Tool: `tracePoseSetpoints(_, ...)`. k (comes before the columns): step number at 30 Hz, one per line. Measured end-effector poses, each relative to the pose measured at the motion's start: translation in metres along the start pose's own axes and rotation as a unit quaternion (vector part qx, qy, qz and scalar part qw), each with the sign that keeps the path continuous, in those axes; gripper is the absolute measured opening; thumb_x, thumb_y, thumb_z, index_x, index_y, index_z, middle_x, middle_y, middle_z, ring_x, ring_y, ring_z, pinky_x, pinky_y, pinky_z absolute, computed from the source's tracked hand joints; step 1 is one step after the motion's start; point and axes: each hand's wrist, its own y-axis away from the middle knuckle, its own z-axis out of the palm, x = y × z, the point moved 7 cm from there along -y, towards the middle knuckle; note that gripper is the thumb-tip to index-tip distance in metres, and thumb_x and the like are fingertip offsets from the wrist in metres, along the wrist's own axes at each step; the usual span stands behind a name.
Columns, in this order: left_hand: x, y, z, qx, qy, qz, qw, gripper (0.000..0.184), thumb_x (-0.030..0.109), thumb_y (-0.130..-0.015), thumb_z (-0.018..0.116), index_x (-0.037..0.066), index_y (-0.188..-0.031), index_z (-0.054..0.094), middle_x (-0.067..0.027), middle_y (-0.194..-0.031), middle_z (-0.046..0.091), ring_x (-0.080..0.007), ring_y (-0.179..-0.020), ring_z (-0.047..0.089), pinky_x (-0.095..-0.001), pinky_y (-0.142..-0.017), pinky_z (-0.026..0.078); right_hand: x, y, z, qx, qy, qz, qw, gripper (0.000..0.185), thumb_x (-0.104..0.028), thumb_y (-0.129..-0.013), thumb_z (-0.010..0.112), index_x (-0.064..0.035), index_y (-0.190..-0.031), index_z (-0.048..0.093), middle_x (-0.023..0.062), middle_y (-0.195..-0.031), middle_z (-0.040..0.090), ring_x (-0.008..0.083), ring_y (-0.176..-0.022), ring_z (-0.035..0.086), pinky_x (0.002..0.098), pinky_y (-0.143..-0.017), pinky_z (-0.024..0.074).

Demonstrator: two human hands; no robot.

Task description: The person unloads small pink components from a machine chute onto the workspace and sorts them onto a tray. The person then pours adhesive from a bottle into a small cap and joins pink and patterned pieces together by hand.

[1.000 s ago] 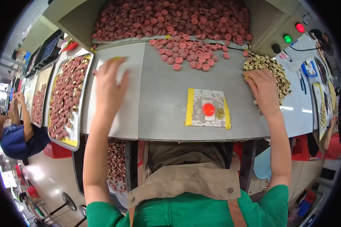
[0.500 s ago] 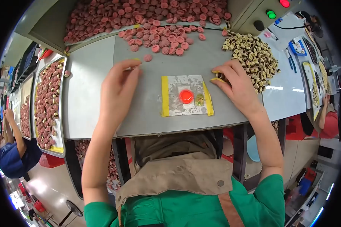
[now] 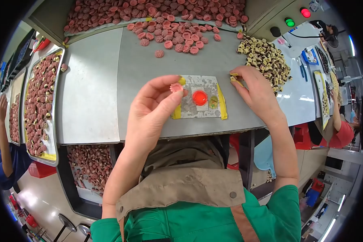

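Between thumb and fingers my left hand [image 3: 151,111] holds a pink ridged cup-shaped piece [image 3: 176,87], over the left edge of a taped sheet [image 3: 189,108]. On that sheet are a round red dish [image 3: 199,97] and a small oval sticker [image 3: 213,101]. My right hand [image 3: 259,92], with yellow on its fingertips, is pinched around a small piece, mostly hidden, right of the sheet. Beside it lies a pile of small cream-and-dark pieces [image 3: 266,58]. Loose pink pieces [image 3: 181,36] are spread at the back of the grey table [image 3: 139,72].
A tray of filled pink pieces [image 3: 40,101] stands at the left, with one piece [image 3: 64,67] beside it. A box with lit buttons [image 3: 284,20] is at the back right. Blue-handled pliers [image 3: 303,69] lie at the right. Co-workers [image 3: 343,131] are at both sides.
My left hand has come right to the sheet, now with a pink piece in it. My right hand has moved from the cream-and-dark pile towards the sheet. The camera view has shifted.
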Motion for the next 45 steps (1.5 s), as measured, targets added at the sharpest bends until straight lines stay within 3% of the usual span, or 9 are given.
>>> tracePoseSetpoints(5,-0.002,0.005,-0.003,-0.029,0.022,-0.03,0.999,0.037,0.008,-0.097,0.064,-0.002,-0.132,0.056,-0.0016,-0.109,0.062,-0.0126,-0.101,0.061,-0.0252,-0.091,0.048,0.001,-0.016,-0.003,-0.052,0.005,0.019,0.998,0.024,-0.014,-0.087,0.071,-0.0018,-0.104,0.059,0.0133,-0.096,0.061,0.0302,-0.085,0.064,0.0386,-0.073,0.051)
tracePoseSetpoints(11,0.0,0.004,-0.002,-0.02,0.041,-0.033,0.998,0.036,0.013,-0.101,0.059,0.0,-0.134,0.055,-0.002,-0.11,0.061,-0.0125,-0.102,0.061,-0.0262,-0.09,0.048,0.0,-0.022,0.017,0.071,0.132,-0.036,0.988,0.032,-0.025,-0.084,0.074,-0.002,-0.097,0.057,0.0143,-0.093,0.061,0.0348,-0.084,0.061,0.0427,-0.072,0.0508)
tracePoseSetpoints(15,-0.004,0.002,-0.009,-0.057,0.129,-0.038,0.989,0.037,0.017,-0.103,0.055,0.0,-0.136,0.052,-0.0023,-0.111,0.062,-0.0131,-0.104,0.061,-0.0266,-0.091,0.048,0.003,-0.016,0.003,0.029,0.04,0.037,0.998,0.027,-0.015,-0.089,0.069,-0.0018,-0.111,0.06,0.0149,-0.099,0.063,0.0341,-0.089,0.063,0.0407,-0.077,0.052)
tracePoseSetpoints(18,-0.007,0.0,-0.009,-0.068,0.145,-0.052,0.986,0.038,0.019,-0.104,0.053,0.001,-0.138,0.051,-0.0022,-0.111,0.062,-0.0133,-0.105,0.061,-0.0268,-0.091,0.048,-0.011,-0.017,-0.009,0.005,-0.059,0.015,0.998,0.024,-0.005,-0.089,0.063,-0.0028,-0.113,0.062,0.0151,-0.103,0.064,0.0341,-0.093,0.063,0.0402,-0.08,0.052)
tracePoseSetpoints(21,-0.009,0.0,-0.01,-0.071,0.158,-0.074,0.982,0.038,0.019,-0.104,0.053,0.001,-0.138,0.05,-0.0022,-0.111,0.062,-0.0131,-0.104,0.061,-0.0268,-0.09,0.049,-0.008,-0.02,-0.005,-0.019,0.01,-0.08,0.997,0.022,-0.001,-0.087,0.062,-0.0036,-0.109,0.064,0.0138,-0.105,0.064,0.0341,-0.094,0.063,0.0402,-0.081,0.0517)
tracePoseSetpoints(30,-0.01,0.0,-0.011,-0.121,0.201,-0.064,0.97,0.039,0.018,-0.105,0.052,0.0,-0.139,0.048,-0.0028,-0.114,0.061,-0.0117,-0.103,0.061,-0.0252,-0.089,0.049,-0.011,-0.025,0.0,-0.047,0.05,-0.079,0.995,0.022,-0.004,-0.086,0.064,-0.0032,-0.109,0.064,0.0133,-0.101,0.063,0.0339,-0.093,0.062,0.0404,-0.079,0.0508)
tracePoseSetpoints(36,-0.004,0.002,-0.008,-0.038,0.157,-0.052,0.986,0.038,0.017,-0.104,0.055,0.003,-0.138,0.05,-0.0017,-0.113,0.061,-0.0109,-0.1,0.059,-0.0251,-0.089,0.049,-0.027,-0.012,-0.007,-0.051,-0.073,-0.009,0.996,0.024,-0.006,-0.087,0.066,-0.0024,-0.111,0.066,0.0131,-0.099,0.062,0.0307,-0.091,0.062,0.0374,-0.079,0.05)
tracePoseSetpoints(39,-0.008,0.003,-0.009,-0.08,0.139,-0.045,0.986,0.035,0.017,-0.103,0.056,0.004,-0.136,0.051,-0.002,-0.113,0.061,-0.0113,-0.102,0.06,-0.0258,-0.09,0.049,-0.063,-0.007,-0.009,-0.038,-0.098,-0.059,0.993,0.023,-0.007,-0.084,0.069,-0.0038,-0.107,0.066,0.0125,-0.093,0.06,0.0327,-0.089,0.062,0.041,-0.076,0.0504)
tracePoseSetpoints(45,-0.007,0.003,-0.01,-0.061,0.119,-0.033,0.99,0.033,0.015,-0.102,0.057,0.005,-0.134,0.053,-0.0015,-0.112,0.061,-0.0105,-0.099,0.06,-0.0253,-0.089,0.049,-0.085,-0.008,0.009,-0.029,-0.002,-0.121,0.992,0.031,-0.009,-0.075,0.075,-0.0045,-0.105,0.067,0.01,-0.092,0.061,0.0306,-0.087,0.062,0.0395,-0.076,0.0513)
